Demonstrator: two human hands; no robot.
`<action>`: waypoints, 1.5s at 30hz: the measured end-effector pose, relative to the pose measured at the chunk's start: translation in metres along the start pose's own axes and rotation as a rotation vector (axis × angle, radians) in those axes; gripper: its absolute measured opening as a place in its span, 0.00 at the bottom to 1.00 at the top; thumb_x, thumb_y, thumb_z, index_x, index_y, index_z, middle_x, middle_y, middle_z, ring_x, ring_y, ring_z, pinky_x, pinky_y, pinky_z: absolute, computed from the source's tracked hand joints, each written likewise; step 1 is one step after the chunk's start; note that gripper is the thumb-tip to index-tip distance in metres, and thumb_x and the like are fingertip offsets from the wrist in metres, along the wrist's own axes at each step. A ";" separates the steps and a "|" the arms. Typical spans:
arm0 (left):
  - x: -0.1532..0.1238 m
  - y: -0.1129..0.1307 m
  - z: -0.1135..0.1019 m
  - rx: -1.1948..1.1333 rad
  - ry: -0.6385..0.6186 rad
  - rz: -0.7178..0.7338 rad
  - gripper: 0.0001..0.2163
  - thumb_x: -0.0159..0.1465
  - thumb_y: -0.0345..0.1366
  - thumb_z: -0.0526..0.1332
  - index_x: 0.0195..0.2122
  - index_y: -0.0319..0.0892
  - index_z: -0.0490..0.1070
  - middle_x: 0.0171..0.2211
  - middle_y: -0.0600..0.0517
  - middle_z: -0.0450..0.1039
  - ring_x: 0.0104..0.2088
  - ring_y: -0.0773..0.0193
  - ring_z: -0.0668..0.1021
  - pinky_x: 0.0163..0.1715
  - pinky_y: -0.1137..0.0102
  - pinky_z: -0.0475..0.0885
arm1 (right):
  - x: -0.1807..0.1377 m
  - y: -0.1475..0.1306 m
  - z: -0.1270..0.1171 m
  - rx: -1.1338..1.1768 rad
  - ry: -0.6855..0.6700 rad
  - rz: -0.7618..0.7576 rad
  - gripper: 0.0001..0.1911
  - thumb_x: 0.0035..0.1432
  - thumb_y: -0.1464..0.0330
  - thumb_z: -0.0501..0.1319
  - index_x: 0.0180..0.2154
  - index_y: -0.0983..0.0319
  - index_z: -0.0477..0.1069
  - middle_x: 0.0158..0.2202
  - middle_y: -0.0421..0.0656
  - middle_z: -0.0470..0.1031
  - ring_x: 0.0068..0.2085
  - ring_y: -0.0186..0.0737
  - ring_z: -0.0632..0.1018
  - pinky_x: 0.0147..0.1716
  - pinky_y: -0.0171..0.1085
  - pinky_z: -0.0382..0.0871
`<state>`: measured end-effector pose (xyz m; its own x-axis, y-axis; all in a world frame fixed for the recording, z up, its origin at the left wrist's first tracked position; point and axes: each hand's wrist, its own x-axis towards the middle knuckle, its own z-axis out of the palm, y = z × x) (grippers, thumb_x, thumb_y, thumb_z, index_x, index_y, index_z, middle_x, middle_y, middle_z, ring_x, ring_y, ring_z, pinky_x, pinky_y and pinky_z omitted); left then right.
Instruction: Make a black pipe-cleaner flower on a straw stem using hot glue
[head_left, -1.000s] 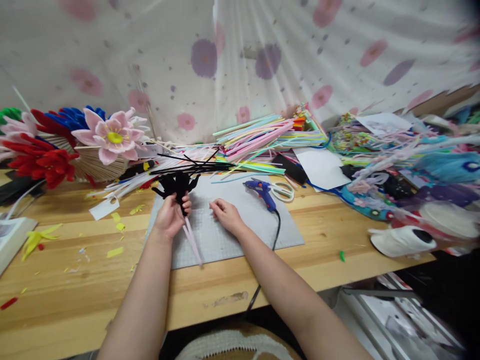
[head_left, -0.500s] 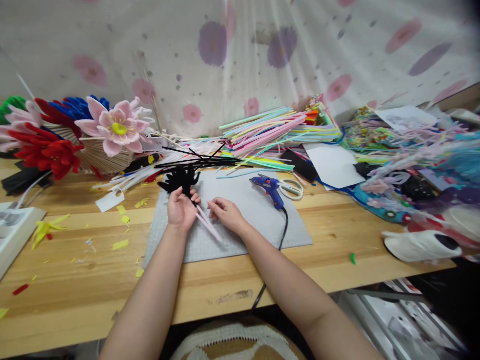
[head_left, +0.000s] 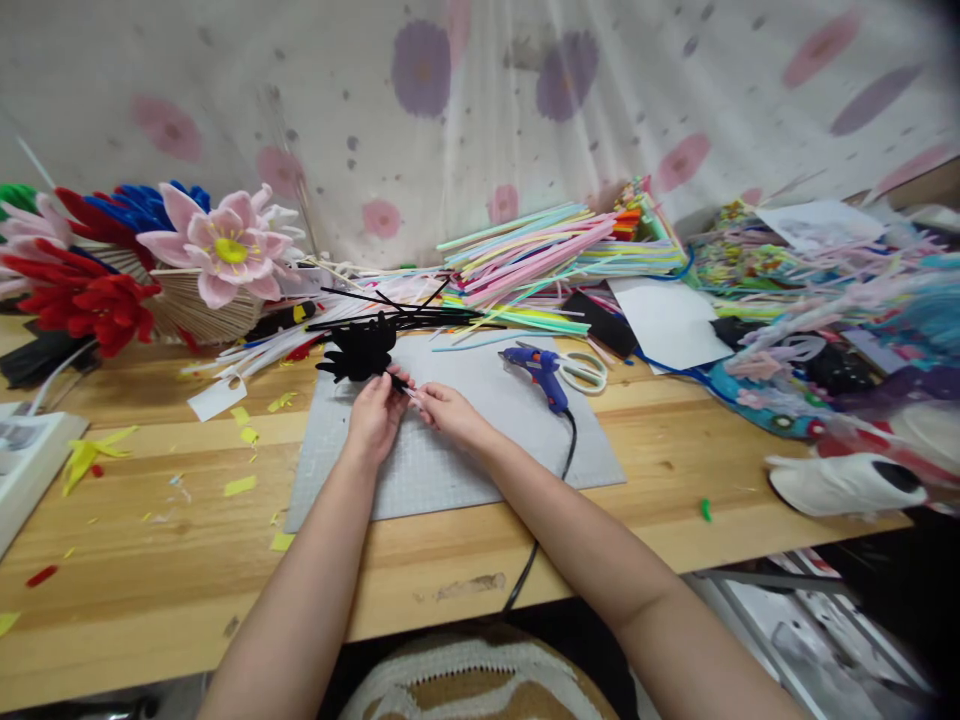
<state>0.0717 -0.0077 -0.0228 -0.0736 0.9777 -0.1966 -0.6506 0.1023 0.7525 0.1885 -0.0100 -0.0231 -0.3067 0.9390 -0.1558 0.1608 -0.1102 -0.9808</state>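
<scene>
My left hand is closed around the stem of a black pipe-cleaner flower, which it holds over the far left part of a grey cutting mat. My right hand meets it from the right, fingers pinched on the pale pink stem just below the flower. Most of the stem is hidden between the two hands. A blue glue gun lies on the mat to the right of my hands, its black cord running off the front edge.
Loose black pipe cleaners and a heap of pastel ones lie behind the mat. Scissors rest beside the glue gun. Pink and red finished flowers stand at left. Craft clutter fills the right side. Yellow scraps dot the wooden table.
The pink stem, which stuck out toward me, has swung up between my hands. My right hand has moved left and taken hold of it next to my left hand.
</scene>
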 end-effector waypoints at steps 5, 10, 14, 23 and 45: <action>0.002 -0.005 -0.004 0.145 0.041 0.173 0.10 0.51 0.36 0.64 0.32 0.37 0.68 0.25 0.54 0.71 0.26 0.70 0.74 0.27 0.75 0.69 | -0.007 -0.001 -0.008 -0.038 -0.132 -0.010 0.12 0.57 0.59 0.51 0.33 0.62 0.63 0.21 0.34 0.64 0.18 0.25 0.63 0.16 0.26 0.56; -0.002 -0.003 0.000 0.233 0.095 0.261 0.14 0.48 0.38 0.66 0.35 0.39 0.68 0.25 0.55 0.71 0.25 0.69 0.75 0.24 0.76 0.69 | -0.006 0.008 -0.008 -0.046 -0.131 -0.025 0.11 0.57 0.63 0.52 0.30 0.64 0.65 0.25 0.39 0.69 0.20 0.25 0.68 0.19 0.27 0.64; -0.007 -0.003 0.006 0.251 0.097 0.278 0.21 0.47 0.36 0.67 0.43 0.43 0.67 0.28 0.55 0.72 0.25 0.68 0.76 0.25 0.74 0.70 | -0.005 0.012 -0.004 0.074 -0.199 -0.008 0.09 0.57 0.65 0.52 0.31 0.64 0.63 0.25 0.39 0.69 0.20 0.26 0.70 0.19 0.28 0.66; 0.002 -0.014 0.006 0.204 0.089 0.140 0.19 0.46 0.35 0.67 0.40 0.40 0.71 0.27 0.52 0.74 0.26 0.67 0.76 0.19 0.77 0.67 | 0.003 0.018 -0.003 -0.189 0.010 -0.120 0.14 0.59 0.63 0.47 0.32 0.63 0.67 0.30 0.41 0.71 0.32 0.32 0.71 0.35 0.33 0.63; 0.004 -0.005 0.004 0.129 -0.063 -0.031 0.13 0.42 0.34 0.70 0.29 0.35 0.75 0.22 0.51 0.73 0.21 0.70 0.73 0.19 0.76 0.66 | -0.005 0.001 -0.021 0.608 -0.523 0.281 0.07 0.57 0.66 0.53 0.31 0.64 0.64 0.13 0.28 0.50 0.12 0.21 0.49 0.09 0.23 0.41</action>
<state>0.0774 -0.0036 -0.0248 -0.0041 0.9829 -0.1842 -0.5489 0.1518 0.8220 0.2096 -0.0081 -0.0205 -0.7494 0.5953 -0.2899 -0.1905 -0.6131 -0.7667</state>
